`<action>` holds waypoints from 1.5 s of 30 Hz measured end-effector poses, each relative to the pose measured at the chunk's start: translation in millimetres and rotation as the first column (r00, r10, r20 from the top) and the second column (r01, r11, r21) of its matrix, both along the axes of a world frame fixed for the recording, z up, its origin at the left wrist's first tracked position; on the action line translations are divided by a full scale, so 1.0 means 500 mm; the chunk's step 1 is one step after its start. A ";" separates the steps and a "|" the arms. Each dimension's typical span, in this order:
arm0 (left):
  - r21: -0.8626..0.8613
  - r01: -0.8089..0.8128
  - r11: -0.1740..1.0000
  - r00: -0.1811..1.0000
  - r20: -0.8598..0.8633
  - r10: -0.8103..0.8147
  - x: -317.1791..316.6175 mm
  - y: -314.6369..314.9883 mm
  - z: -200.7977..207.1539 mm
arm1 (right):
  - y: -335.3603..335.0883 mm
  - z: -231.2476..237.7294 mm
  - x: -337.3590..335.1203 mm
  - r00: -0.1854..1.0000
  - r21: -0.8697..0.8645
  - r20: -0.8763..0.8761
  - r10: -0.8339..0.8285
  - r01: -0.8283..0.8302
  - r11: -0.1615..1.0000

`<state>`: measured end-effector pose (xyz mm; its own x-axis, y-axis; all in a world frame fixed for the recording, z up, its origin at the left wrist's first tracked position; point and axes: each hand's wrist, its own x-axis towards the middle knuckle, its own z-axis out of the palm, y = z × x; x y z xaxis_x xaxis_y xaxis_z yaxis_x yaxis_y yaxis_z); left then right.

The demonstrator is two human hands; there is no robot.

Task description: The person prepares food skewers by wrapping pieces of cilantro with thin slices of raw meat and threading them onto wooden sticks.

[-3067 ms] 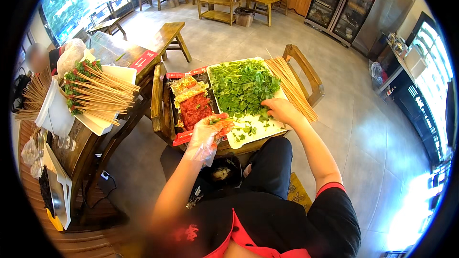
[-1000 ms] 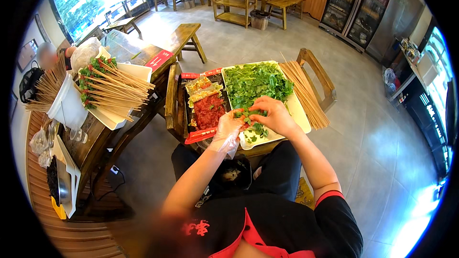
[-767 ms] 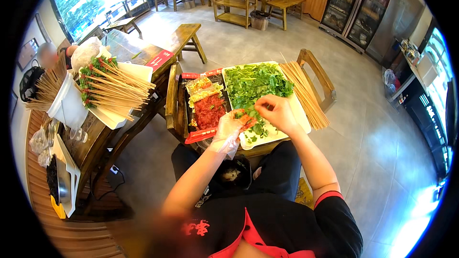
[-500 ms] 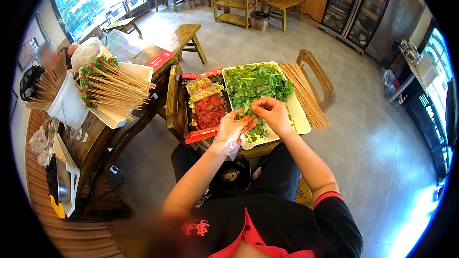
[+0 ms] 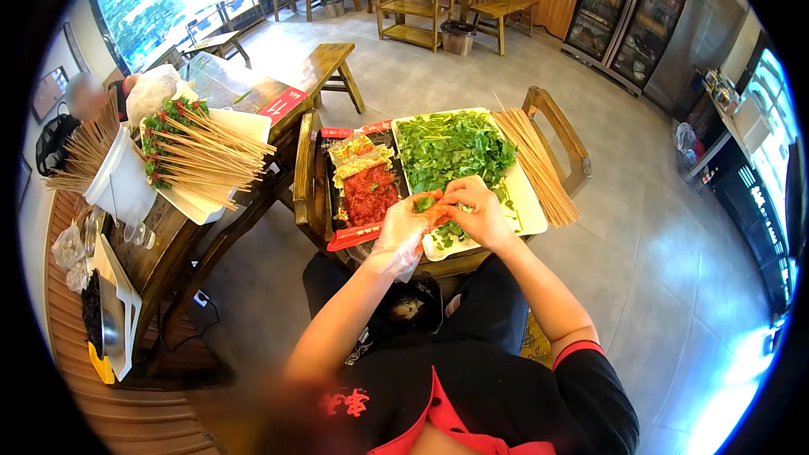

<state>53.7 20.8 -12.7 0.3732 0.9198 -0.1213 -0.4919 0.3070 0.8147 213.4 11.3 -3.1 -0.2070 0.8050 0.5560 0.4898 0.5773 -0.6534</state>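
Note:
My left hand (image 5: pixel 401 226), in a clear plastic glove stained orange-red, is closed around a small bunch of cilantro (image 5: pixel 424 203). My bare right hand (image 5: pixel 477 212) meets it, fingertips pinched against the left fingers; what lies between them is hidden. Both hands are over the near edge of a cream tray (image 5: pixel 527 194) heaped with cilantro leaves (image 5: pixel 451 147). Left of it, a dark tray holds red marinated meat (image 5: pixel 371 194) and, beyond the meat, a yellow and orange shredded food (image 5: pixel 358 152). Bare bamboo skewers (image 5: pixel 539 168) lie along the cream tray's right edge.
The trays rest on a wooden chair (image 5: pixel 560 131). On a table at left, a white tray (image 5: pixel 249 124) holds filled green skewers, beside a white bucket (image 5: pixel 122 185) of sticks. A dark bin (image 5: pixel 413 303) sits between my legs. Someone sits at far left. Benches and a fridge (image 5: pixel 624 21) stand farther back.
My right hand has moved slightly left and down, its fingers now against the left hand's. The cilantro in the left hand looks more tightly gathered.

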 end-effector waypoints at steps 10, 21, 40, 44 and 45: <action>-0.033 -0.085 0.996 0.996 0.033 0.086 -0.043 0.023 -0.012 | 0.072 -0.051 0.066 0.959 -0.024 0.282 -0.044 0.053 0.998; 0.010 -0.106 0.994 0.994 0.035 0.106 -0.058 0.004 0.019 | 0.091 -0.079 0.053 0.844 0.163 0.523 -0.115 0.033 0.986; -0.033 -0.091 0.995 0.996 -0.023 0.090 -0.057 0.008 0.009 | 0.055 -0.061 0.067 0.953 -0.130 0.286 -0.097 0.139 0.982; -0.094 -0.075 0.993 0.994 0.067 0.081 -0.043 0.007 0.017 | 0.062 -0.051 0.136 0.715 -0.156 0.558 -0.421 0.589 0.793; -0.075 -0.066 0.995 0.996 0.052 0.070 -0.039 0.008 0.013 | 0.064 -0.056 0.140 0.641 -0.142 0.651 -0.407 0.629 0.764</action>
